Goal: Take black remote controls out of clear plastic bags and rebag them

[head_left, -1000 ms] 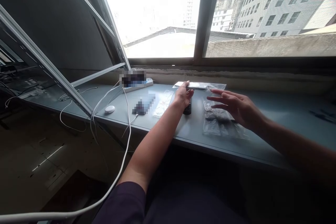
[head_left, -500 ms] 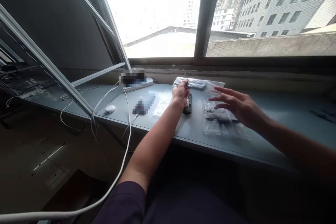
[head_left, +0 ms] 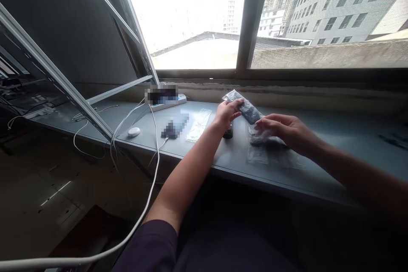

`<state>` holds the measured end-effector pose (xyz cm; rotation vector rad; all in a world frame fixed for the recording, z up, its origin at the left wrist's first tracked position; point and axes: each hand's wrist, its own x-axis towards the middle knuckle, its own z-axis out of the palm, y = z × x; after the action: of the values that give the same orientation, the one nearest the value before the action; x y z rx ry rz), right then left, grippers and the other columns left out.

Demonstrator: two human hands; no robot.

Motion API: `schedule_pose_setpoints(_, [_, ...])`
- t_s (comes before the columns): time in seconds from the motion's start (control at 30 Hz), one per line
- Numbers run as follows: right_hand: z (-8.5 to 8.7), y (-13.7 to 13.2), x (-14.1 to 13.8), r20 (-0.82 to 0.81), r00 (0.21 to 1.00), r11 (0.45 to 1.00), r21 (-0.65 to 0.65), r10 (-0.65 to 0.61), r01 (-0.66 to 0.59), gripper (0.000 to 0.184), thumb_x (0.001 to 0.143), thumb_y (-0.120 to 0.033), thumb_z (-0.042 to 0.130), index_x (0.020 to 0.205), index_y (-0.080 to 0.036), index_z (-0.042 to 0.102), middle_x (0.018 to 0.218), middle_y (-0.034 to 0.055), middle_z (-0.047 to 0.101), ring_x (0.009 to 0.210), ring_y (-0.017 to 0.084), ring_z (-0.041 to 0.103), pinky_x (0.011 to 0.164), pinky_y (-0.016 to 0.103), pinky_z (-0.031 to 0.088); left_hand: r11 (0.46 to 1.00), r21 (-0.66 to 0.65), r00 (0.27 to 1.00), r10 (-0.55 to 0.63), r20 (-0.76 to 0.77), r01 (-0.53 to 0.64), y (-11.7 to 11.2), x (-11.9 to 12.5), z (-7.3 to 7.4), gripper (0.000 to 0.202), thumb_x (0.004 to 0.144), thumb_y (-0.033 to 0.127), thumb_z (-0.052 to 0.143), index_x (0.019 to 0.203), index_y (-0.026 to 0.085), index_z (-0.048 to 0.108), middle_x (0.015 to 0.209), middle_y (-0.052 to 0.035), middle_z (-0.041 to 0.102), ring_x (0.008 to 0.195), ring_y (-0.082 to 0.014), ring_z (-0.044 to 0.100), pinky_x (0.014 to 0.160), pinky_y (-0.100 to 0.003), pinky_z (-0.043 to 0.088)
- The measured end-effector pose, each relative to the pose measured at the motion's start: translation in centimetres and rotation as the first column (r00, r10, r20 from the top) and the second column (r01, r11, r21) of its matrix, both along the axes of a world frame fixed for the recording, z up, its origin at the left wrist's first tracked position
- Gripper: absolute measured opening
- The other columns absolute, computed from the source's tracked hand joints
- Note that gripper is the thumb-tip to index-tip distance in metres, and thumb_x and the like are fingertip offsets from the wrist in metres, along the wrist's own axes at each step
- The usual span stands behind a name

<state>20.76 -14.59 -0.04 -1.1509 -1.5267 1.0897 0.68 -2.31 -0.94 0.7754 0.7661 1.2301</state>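
My left hand point(head_left: 227, 112) grips the upper end of a clear plastic bag point(head_left: 247, 108) with a long grey item inside, whose kind I cannot make out. The bag slants down to the right, above the table. At its lower end, my right hand point(head_left: 280, 127) pinches the plastic between thumb and fingers. Partly hidden below my left hand lies a black remote control point(head_left: 228, 132). Under my right hand, another clear bag point(head_left: 258, 153) with dark contents rests on the table.
A flat clear packet point(head_left: 199, 125) lies left of my left forearm, beside a blurred-out device point(head_left: 174, 127) with a cable. A round white object point(head_left: 134, 132), a white power strip point(head_left: 174, 102) and white cables point(head_left: 157, 144) are further left. A metal frame point(head_left: 63, 74) slants over the table.
The bag has swung from level to slanting, its right end coming down nearer me. My right hand, with fingers spread before, has closed on that end. My left hand has shifted slightly right.
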Motion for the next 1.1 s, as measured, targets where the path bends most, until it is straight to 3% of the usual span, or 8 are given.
schedule_pose_setpoints(0.17, [0.2, -0.2, -0.2, 0.008, 1.000, 1.000, -0.024, 0.009, -0.009, 0.053, 0.085, -0.072, 0.093, 0.113, -0.027, 0.093, 0.104, 0.0102, 0.088, 0.092, 0.030, 0.083, 0.091, 0.049, 0.070, 0.989, 0.136, 0.996, -0.045, -0.083, 0.056, 0.4, 0.1, -0.5, 0.039, 0.078, 0.031, 0.101, 0.105, 0.017, 0.077, 0.109, -0.0125, 0.084, 0.094, -0.0189, 0.078, 0.073, -0.023, 0.057])
schedule_pose_setpoints(0.37, [-0.2, 0.0, 0.1, 0.017, 0.999, 0.999, -0.006, -0.050, 0.050, 0.055, 0.091, -0.080, 0.083, 0.107, -0.028, 0.094, 0.113, 0.0091, 0.087, 0.084, 0.026, 0.078, 0.086, 0.049, 0.069, 0.988, 0.130, 0.994, -0.069, -0.085, 0.080, 0.3, -0.1, -0.5, 0.041, 0.078, 0.036, 0.101, 0.106, 0.017, 0.077, 0.108, -0.0130, 0.083, 0.098, -0.0213, 0.078, 0.081, -0.027, 0.059])
schedule_pose_setpoints(0.53, [-0.5, 0.3, 0.4, 0.019, 0.996, 0.996, 0.031, -0.090, 0.089, 0.057, 0.090, -0.080, 0.084, 0.107, -0.026, 0.093, 0.112, 0.0106, 0.086, 0.084, 0.026, 0.078, 0.081, 0.047, 0.069, 0.995, 0.097, 0.997, -0.033, -0.068, 0.039, 0.6, 0.0, -0.6, 0.036, 0.083, 0.041, 0.097, 0.103, 0.019, 0.077, 0.102, -0.0091, 0.081, 0.096, -0.0202, 0.076, 0.085, -0.028, 0.060])
schedule_pose_setpoints(0.67, [-0.4, 0.2, 0.1, -0.034, 0.999, 1.000, 0.000, -0.031, 0.031, 0.055, 0.092, -0.077, 0.083, 0.110, -0.027, 0.092, 0.109, 0.0105, 0.087, 0.094, 0.030, 0.081, 0.082, 0.045, 0.070, 0.997, 0.082, 1.000, -0.005, 0.007, 0.005, 0.7, 0.1, -0.5, 0.038, 0.082, 0.040, 0.099, 0.102, 0.019, 0.074, 0.094, -0.0059, 0.077, 0.088, -0.0162, 0.074, 0.082, -0.025, 0.059])
schedule_pose_setpoints(0.77, [-0.4, 0.3, 0.0, -0.060, 0.998, 0.999, -0.036, 0.037, -0.039, 0.054, 0.094, -0.074, 0.083, 0.124, -0.030, 0.090, 0.107, 0.0085, 0.088, 0.092, 0.029, 0.083, 0.085, 0.045, 0.071, 0.993, 0.120, 1.000, 0.010, 0.006, -0.011, 0.3, 0.3, -0.3, 0.033, 0.087, 0.039, 0.096, 0.102, 0.019, 0.074, 0.097, -0.0055, 0.078, 0.089, -0.0149, 0.074, 0.079, -0.023, 0.058])
schedule_pose_setpoints(0.87, [-0.5, 0.3, 0.2, -0.049, 0.997, 0.997, -0.053, 0.062, -0.065, 0.053, 0.095, -0.073, 0.083, 0.125, -0.030, 0.090, 0.107, 0.0094, 0.089, 0.094, 0.030, 0.085, 0.086, 0.044, 0.070, 0.985, 0.171, 1.000, -0.009, -0.021, 0.012, -0.2, 0.4, -0.1, 0.031, 0.090, 0.040, 0.093, 0.105, 0.019, 0.075, 0.102, -0.0069, 0.080, 0.092, -0.0155, 0.076, 0.081, -0.023, 0.059])
schedule_pose_setpoints(1.1, [-0.2, -0.1, 0.1, -0.012, 0.999, 0.996, -0.076, 0.052, -0.052, 0.051, 0.099, -0.075, 0.076, 0.122, -0.032, 0.090, 0.114, 0.0121, 0.089, 0.100, 0.035, 0.086, 0.061, 0.036, 0.063, 0.975, 0.215, 0.998, -0.056, 0.001, 0.055, -0.5, 0.9, -0.1, 0.030, 0.093, 0.040, 0.092, 0.110, 0.020, 0.078, 0.106, -0.0063, 0.080, 0.100, -0.0170, 0.077, 0.088, -0.026, 0.061])
